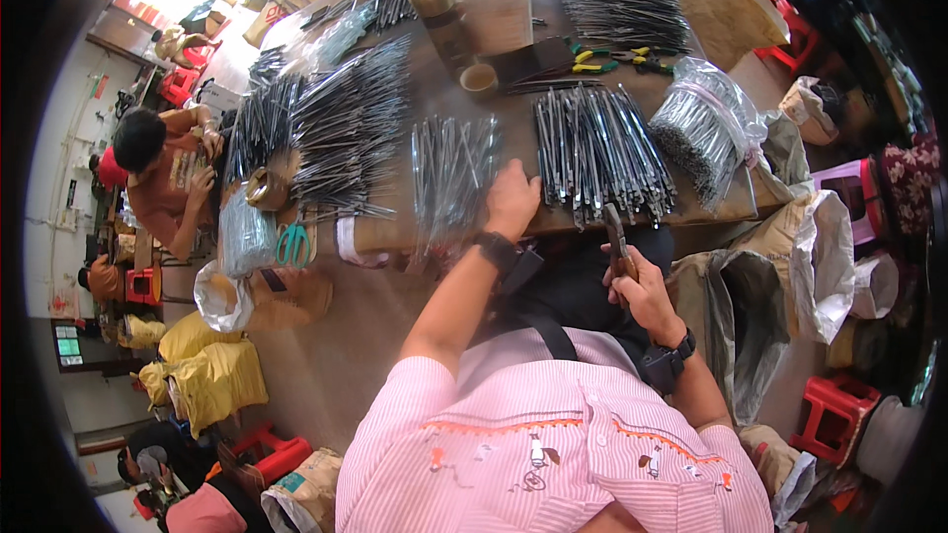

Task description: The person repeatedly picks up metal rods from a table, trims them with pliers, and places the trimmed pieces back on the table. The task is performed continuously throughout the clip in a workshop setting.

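Observation:
My right hand (pixel 644 294) is closed round the brown handles of a pair of pliers (pixel 618 245). Their dark jaws point up at the near ends of a spread of thin metal rods (pixel 597 153) on the table. My left hand (pixel 513 199) rests at the table's near edge, thumb apart from the bent fingers. It lies beside the right side of a smaller, paler pile of rods (pixel 454 173); its fingertips are partly hidden. Right of the metal rods lies a bundle of rods in clear plastic (pixel 706 128).
More rod piles (pixel 351 133) cover the table's left and far right. Yellow-handled pliers (pixel 597 64), a tape roll (pixel 479 79), a box (pixel 494 15) and teal scissors (pixel 293 244) lie about. Open sacks (pixel 741 316) stand at my right. A person (pixel 163 163) sits at the left.

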`<control>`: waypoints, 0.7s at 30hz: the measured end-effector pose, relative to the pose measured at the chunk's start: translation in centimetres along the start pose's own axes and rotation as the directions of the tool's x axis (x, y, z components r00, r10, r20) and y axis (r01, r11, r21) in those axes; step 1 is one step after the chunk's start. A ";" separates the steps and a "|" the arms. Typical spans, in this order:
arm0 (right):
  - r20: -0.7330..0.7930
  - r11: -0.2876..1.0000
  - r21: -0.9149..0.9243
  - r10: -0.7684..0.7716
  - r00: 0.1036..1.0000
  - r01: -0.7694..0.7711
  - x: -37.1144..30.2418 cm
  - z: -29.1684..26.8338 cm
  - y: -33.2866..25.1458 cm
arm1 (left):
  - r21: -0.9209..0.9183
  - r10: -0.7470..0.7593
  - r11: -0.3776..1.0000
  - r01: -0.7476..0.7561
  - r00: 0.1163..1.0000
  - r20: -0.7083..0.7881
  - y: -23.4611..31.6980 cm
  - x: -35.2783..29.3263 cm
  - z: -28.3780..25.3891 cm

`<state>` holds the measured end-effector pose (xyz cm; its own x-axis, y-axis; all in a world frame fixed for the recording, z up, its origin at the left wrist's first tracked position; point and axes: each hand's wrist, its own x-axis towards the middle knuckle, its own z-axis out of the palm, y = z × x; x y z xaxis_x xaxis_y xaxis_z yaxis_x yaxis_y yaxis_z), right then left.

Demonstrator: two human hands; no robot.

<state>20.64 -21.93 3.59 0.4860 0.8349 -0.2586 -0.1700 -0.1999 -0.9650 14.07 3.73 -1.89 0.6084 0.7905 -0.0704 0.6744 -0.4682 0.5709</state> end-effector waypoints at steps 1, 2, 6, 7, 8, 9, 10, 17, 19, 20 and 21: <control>-0.007 1.000 0.012 -0.003 1.000 0.003 -0.1 -0.2 0.1 | 0.014 -0.006 1.000 0.006 1.000 0.017 -0.2 0.3 0.0; -0.031 0.998 0.061 0.033 0.999 -0.031 -0.4 -0.5 0.3 | -0.007 -0.028 1.000 0.028 0.999 0.044 -0.4 0.6 -0.1; -0.128 0.967 0.239 0.116 0.985 -0.083 -1.3 -2.2 1.2 | -0.127 -0.077 0.988 0.085 0.995 0.062 -0.5 0.9 -0.6; -0.175 0.956 0.270 0.164 0.971 -0.113 -1.4 -2.5 1.4 | -0.097 -0.069 0.992 0.076 0.995 0.079 -0.4 0.8 -0.7; -0.196 0.954 0.280 0.164 0.967 -0.105 -1.5 -2.8 1.5 | -0.079 -0.056 0.995 0.063 0.995 0.085 -0.3 0.7 -0.7; -0.198 0.955 0.285 0.136 0.971 -0.076 -1.5 -3.0 1.7 | -0.063 -0.036 0.997 0.041 0.996 0.083 -0.1 0.5 -0.7; -0.211 0.955 0.290 0.126 0.969 -0.061 -1.6 -3.3 1.7 | -0.055 -0.040 0.997 0.045 0.995 0.097 -0.1 0.6 -0.8; -0.338 0.955 0.294 0.128 0.932 -0.024 -2.7 -5.1 1.9 | 0.070 -0.001 0.998 -0.003 0.999 0.048 -1.0 0.3 -1.0; -0.373 0.940 0.340 0.160 0.914 -0.025 -3.0 -6.1 2.2 | 0.130 0.075 0.988 -0.082 0.996 0.055 -1.6 -0.2 -0.9; -0.401 0.934 0.357 0.130 0.907 0.024 -2.8 -6.6 2.5 | 0.111 0.024 0.993 -0.034 0.995 0.092 -1.7 0.1 -1.0; -0.448 0.919 0.390 0.139 0.883 0.053 -2.6 -7.3 2.7 | 0.097 0.062 0.993 -0.065 0.997 0.036 -1.8 0.2 -1.0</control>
<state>25.14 -28.41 1.31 0.7894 0.4797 -0.3829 -0.4652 0.0606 -0.8831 12.62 5.13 -2.10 0.6637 0.7452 -0.0638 0.6707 -0.5552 0.4919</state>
